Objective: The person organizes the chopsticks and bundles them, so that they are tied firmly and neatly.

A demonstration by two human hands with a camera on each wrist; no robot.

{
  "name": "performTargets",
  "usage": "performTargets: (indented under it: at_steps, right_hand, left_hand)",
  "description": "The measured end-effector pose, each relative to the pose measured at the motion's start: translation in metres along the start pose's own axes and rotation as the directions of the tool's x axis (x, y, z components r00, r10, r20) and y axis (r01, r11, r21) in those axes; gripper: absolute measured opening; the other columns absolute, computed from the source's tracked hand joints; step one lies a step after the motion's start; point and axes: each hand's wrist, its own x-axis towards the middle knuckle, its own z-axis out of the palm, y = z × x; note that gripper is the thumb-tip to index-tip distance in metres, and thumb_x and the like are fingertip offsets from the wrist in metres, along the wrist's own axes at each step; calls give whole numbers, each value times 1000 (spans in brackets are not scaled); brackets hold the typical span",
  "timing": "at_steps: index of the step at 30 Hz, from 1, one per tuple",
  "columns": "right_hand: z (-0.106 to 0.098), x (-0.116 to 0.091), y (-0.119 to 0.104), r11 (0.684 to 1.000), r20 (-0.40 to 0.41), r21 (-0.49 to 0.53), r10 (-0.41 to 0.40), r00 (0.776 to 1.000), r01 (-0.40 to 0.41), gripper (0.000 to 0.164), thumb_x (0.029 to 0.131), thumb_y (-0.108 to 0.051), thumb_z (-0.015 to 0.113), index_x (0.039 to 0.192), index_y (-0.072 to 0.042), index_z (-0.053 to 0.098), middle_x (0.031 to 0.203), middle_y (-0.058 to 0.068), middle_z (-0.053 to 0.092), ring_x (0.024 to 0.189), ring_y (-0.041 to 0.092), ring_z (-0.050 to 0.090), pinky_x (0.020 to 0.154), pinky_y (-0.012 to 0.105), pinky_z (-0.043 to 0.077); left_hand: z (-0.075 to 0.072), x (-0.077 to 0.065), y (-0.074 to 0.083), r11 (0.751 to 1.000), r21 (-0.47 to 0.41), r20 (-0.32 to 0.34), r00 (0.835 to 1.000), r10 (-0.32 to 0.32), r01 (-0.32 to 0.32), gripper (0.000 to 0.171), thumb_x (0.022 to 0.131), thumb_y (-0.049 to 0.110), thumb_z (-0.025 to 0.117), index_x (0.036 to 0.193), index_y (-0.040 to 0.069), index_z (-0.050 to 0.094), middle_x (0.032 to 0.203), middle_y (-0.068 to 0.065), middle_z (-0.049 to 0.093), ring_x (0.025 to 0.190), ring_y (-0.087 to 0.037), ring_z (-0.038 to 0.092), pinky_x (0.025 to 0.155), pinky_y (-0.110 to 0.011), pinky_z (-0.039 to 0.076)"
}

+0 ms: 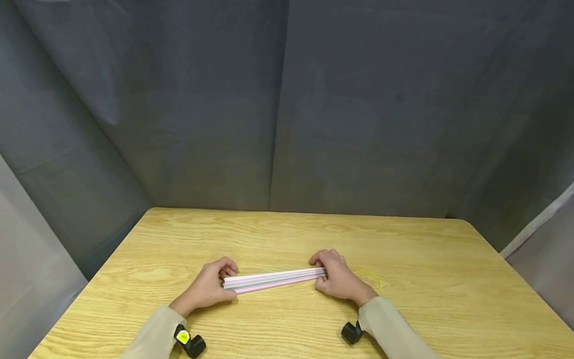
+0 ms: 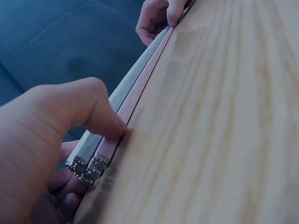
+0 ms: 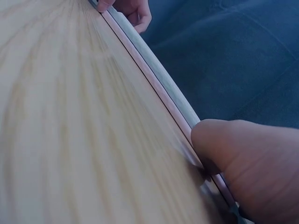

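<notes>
A bundle of long, thin pastel sticks point(image 1: 278, 280), in white, pink and pale green, lies across the wooden table between both hands. My left hand point(image 1: 208, 285) holds its left end, thumb on the near side and fingers behind. In the left wrist view, the ends of the pink stick point(image 2: 135, 95) and pale green stick point(image 2: 133, 74) look silvery and rough beside the thumb. My right hand point(image 1: 337, 275) grips the other end, which its fingers mostly cover. From the right wrist, the thumb point(image 3: 210, 140) presses along the pink side.
Just beyond the right wrist, a thin yellow loop point(image 1: 369, 274) lies on the wooden table point(image 1: 269, 329). Dark grey curtains point(image 1: 215, 109) hang behind the table's far edge. Black wrist cameras point(image 1: 195, 346) sit at both sleeves.
</notes>
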Motion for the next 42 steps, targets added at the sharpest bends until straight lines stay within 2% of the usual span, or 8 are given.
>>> performTargets:
  at_steps: [7,12,15,22,31,38,42]
  right_hand:
    - [1,0,-2,1000,7,1,-17,1000,17,40,64,-3,59,103,-11,60,82,-6,49,76,9,33,72,28,25]
    - [-1,1,-1,998,12,-1,-55,998,55,37,64,-2,59,100,-11,60,79,-5,49,73,9,33,70,26,28]
    - [-3,2,-2,997,41,-11,-71,997,71,35,64,-1,59,98,-11,60,78,-4,49,72,9,34,69,25,31]
    - [-9,3,-7,993,97,-84,-71,993,80,30,65,-3,60,93,-13,58,78,-5,48,73,9,36,65,22,36]
    - [-11,3,-10,979,92,-164,-106,990,119,25,60,-4,61,81,-16,55,71,-8,46,68,8,34,61,21,32]
    - [-10,4,-9,973,107,-186,-115,988,133,26,60,-6,63,78,-20,53,70,-11,43,66,7,36,59,21,32]
    - [-10,6,-12,976,111,-174,-113,987,131,26,59,-5,65,76,-21,53,68,-12,43,65,6,37,58,21,33]
  left_hand:
    - [1,-1,3,1000,2,46,999,-16,16,35,61,7,77,94,7,65,82,3,60,70,-7,50,62,-20,43]
    - [2,0,3,1000,14,53,998,18,-18,27,63,8,78,87,9,66,79,3,60,68,-7,52,62,-21,45]
    - [0,2,6,999,38,68,997,23,-26,25,62,8,78,85,10,66,76,3,60,67,-7,52,61,-21,45]
    - [-4,6,19,997,83,134,991,-7,-5,24,59,9,77,79,12,64,71,3,58,64,-8,52,58,-21,45]
    - [-7,9,29,991,137,201,979,-27,-1,23,59,13,77,74,12,59,69,4,56,61,-6,48,56,-21,42]
    - [-4,11,31,982,189,206,978,-32,-7,20,59,13,74,72,10,60,69,2,55,61,-8,47,54,-22,41]
    - [-3,12,28,973,228,207,976,-70,21,17,61,16,73,72,12,61,72,2,56,64,-11,49,56,-24,42]
